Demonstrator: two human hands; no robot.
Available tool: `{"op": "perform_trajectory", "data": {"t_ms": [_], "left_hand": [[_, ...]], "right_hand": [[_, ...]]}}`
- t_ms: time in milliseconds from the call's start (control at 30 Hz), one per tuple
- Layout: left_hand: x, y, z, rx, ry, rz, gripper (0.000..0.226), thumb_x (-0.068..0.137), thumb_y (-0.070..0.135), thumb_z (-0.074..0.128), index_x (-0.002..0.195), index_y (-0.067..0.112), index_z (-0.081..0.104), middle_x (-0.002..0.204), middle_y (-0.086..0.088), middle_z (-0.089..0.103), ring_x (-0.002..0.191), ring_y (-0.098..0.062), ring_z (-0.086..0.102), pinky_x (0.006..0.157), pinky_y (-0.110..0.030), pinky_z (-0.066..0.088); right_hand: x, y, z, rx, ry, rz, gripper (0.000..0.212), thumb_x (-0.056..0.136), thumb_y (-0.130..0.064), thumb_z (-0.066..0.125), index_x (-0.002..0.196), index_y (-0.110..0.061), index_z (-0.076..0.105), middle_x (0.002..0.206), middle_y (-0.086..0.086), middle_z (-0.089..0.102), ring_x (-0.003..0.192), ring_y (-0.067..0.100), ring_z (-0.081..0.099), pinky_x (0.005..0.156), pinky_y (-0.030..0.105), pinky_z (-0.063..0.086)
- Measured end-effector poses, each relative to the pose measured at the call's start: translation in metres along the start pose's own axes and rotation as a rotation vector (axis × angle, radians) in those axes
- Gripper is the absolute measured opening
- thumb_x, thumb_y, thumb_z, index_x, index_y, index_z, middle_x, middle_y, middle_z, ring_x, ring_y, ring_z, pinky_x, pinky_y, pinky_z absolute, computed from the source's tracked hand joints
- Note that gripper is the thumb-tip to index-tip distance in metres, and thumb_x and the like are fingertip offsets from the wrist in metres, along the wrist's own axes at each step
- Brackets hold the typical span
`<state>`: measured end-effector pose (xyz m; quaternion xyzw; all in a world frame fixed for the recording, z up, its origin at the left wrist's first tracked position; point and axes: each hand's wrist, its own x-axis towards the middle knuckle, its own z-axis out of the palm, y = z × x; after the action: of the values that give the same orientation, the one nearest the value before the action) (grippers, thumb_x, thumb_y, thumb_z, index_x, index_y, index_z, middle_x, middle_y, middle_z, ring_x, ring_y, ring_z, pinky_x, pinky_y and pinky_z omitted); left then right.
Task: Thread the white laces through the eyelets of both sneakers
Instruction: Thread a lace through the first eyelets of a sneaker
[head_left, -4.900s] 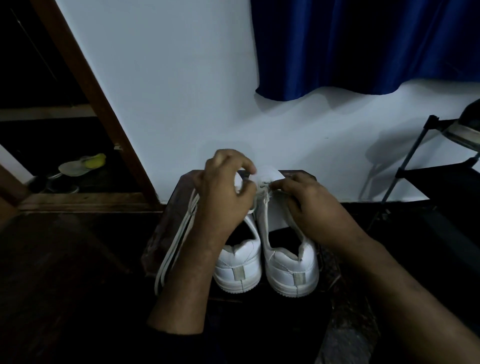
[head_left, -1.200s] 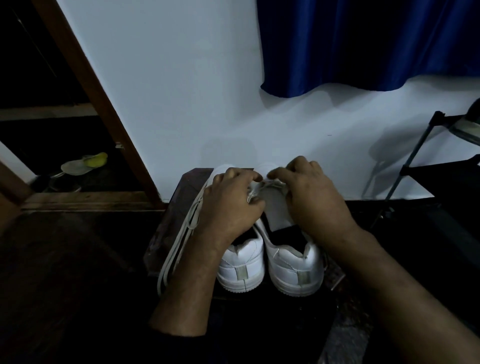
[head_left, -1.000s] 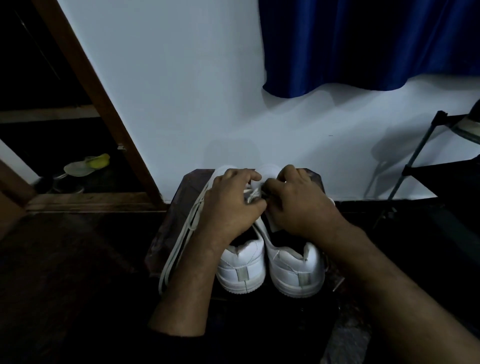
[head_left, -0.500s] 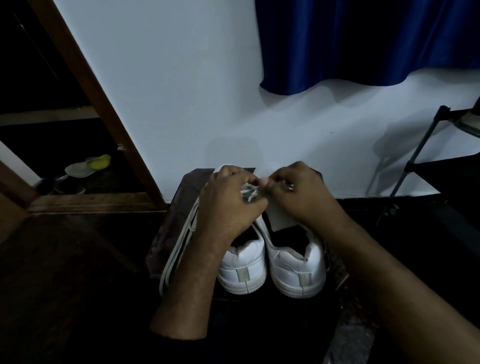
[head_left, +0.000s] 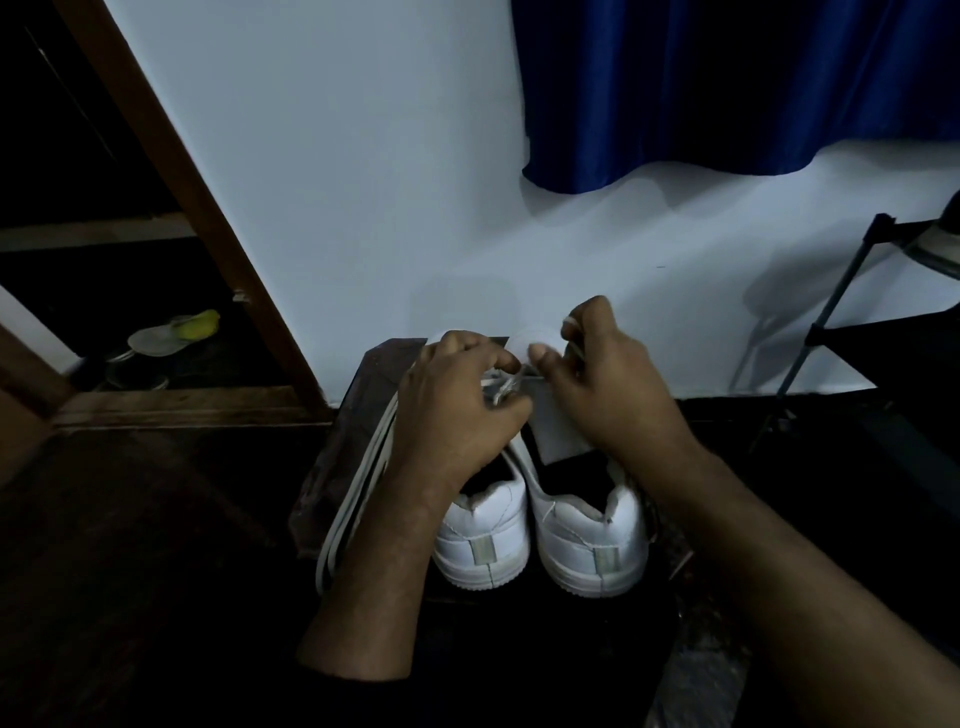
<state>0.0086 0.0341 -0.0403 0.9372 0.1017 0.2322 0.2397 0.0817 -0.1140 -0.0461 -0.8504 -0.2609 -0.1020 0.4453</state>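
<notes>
- Two white sneakers stood side by side, heels toward the viewer, on a dark stool (head_left: 332, 457) against a pale wall (head_left: 363, 182): the left sneaker (head_left: 480, 540) and the right sneaker (head_left: 592, 551) nearly touched along their inner sides.
- The left hand (head_left: 457, 410) lay over the forward part of the left sneaker, fingers curled; thumb and forefinger pinched a thin white lace (head_left: 506, 387) at the gap between the two shoes.
- The right hand (head_left: 602, 395) was over the forward part of the right sneaker, fingers bent, its fingertips pinching the same lace, which ran up from the eyelet area to them. The eyelets themselves were hidden by the hands.
- The tongue (head_left: 558, 431) of the right sneaker stood exposed and unlaced between the two hands.
- A second lace (head_left: 358, 488) hung in a long doubled loop off the left side of the left sneaker and down over the stool's edge.
- Surroundings: a blue curtain (head_left: 727, 83) hung above on the right; a wooden door frame (head_left: 171, 197) slanted on the left, with a yellow-and-pale sandal (head_left: 174, 332) beyond it; a black rack (head_left: 841, 322) stood at the far right.
</notes>
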Motion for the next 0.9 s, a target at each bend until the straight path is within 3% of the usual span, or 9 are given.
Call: {"op": "perform_trajectory", "data": {"t_ms": [200,267,433,500,533,600,667,767,900], "left_hand": [[-0.001,0.000,0.001,-0.069,0.008,-0.014,0.029,0.071,0.041,0.069,0.097,0.032,0.077,0.114,0.011,0.064,0.112,-0.016,0.059,0.099,-0.034,0.047],[-0.001,-0.001,0.000,-0.037,0.009,-0.008,0.028,0.071,0.040,0.071,0.098,0.033,0.077,0.115,0.012,0.064,0.112,-0.015,0.059,0.097,-0.030,0.045],[0.000,0.000,-0.001,-0.031,-0.002,0.001,0.029,0.072,0.038,0.071,0.099,0.034,0.075,0.114,0.013,0.063,0.112,-0.014,0.059,0.098,-0.033,0.046],[0.000,0.000,-0.001,-0.022,0.001,0.005,0.027,0.073,0.035,0.074,0.100,0.035,0.076,0.115,0.014,0.063,0.113,-0.014,0.059,0.100,-0.034,0.046],[0.000,-0.001,-0.002,-0.020,0.004,0.009,0.027,0.073,0.035,0.074,0.100,0.035,0.076,0.116,0.013,0.063,0.114,-0.014,0.059,0.101,-0.035,0.046],[0.000,0.000,-0.001,-0.021,0.001,0.008,0.027,0.074,0.034,0.075,0.101,0.034,0.076,0.118,0.013,0.063,0.115,-0.014,0.058,0.101,-0.034,0.044],[-0.001,0.000,-0.001,-0.024,-0.001,0.004,0.026,0.075,0.033,0.076,0.101,0.034,0.076,0.119,0.012,0.062,0.116,-0.014,0.057,0.102,-0.035,0.044],[-0.001,0.000,-0.001,-0.041,0.002,0.000,0.027,0.074,0.034,0.075,0.101,0.032,0.076,0.120,0.011,0.062,0.117,-0.016,0.056,0.103,-0.039,0.045],[-0.001,0.000,-0.001,-0.026,-0.005,-0.002,0.027,0.075,0.032,0.077,0.102,0.033,0.076,0.122,0.011,0.061,0.117,-0.015,0.055,0.101,-0.033,0.042]], "right_hand": [[0.005,-0.001,0.009,-0.124,-0.137,-0.020,0.030,0.087,-0.035,0.072,0.101,-0.019,0.051,0.085,-0.008,0.066,0.088,0.020,0.064,0.080,0.032,0.048],[0.005,-0.001,0.007,-0.022,-0.103,0.028,0.022,0.087,-0.024,0.073,0.095,-0.017,0.054,0.076,-0.010,0.061,0.075,0.010,0.057,0.070,0.017,0.043],[0.006,-0.012,-0.005,0.910,0.044,0.088,0.018,0.098,0.003,0.056,0.093,-0.012,0.047,0.081,0.006,0.064,0.083,0.012,0.066,0.078,0.023,0.051],[0.006,-0.015,-0.011,1.078,0.046,0.161,0.019,0.101,0.003,0.049,0.094,-0.014,0.044,0.079,0.006,0.060,0.084,0.017,0.067,0.085,0.031,0.054],[0.005,-0.013,-0.011,1.033,0.055,0.180,0.017,0.101,0.000,0.048,0.095,-0.015,0.043,0.077,0.004,0.057,0.078,0.019,0.065,0.084,0.038,0.055],[0.004,-0.005,-0.008,0.516,0.095,0.079,0.012,0.098,-0.013,0.051,0.098,-0.021,0.041,0.080,-0.004,0.056,0.074,0.019,0.060,0.080,0.047,0.053],[0.002,0.002,0.000,0.036,0.042,-0.042,0.017,0.094,-0.022,0.058,0.103,-0.023,0.044,0.095,-0.004,0.060,0.085,0.019,0.061,0.079,0.037,0.049],[0.004,0.002,0.010,-0.161,-0.052,-0.066,0.018,0.092,-0.027,0.066,0.101,-0.010,0.065,0.100,0.008,0.060,0.095,0.027,0.061,0.079,0.030,0.038],[0.007,0.002,0.011,-0.343,-0.120,-0.031,0.023,0.095,-0.035,0.061,0.093,-0.017,0.076,0.092,0.002,0.059,0.101,0.030,0.059,0.091,0.039,0.044]]}}
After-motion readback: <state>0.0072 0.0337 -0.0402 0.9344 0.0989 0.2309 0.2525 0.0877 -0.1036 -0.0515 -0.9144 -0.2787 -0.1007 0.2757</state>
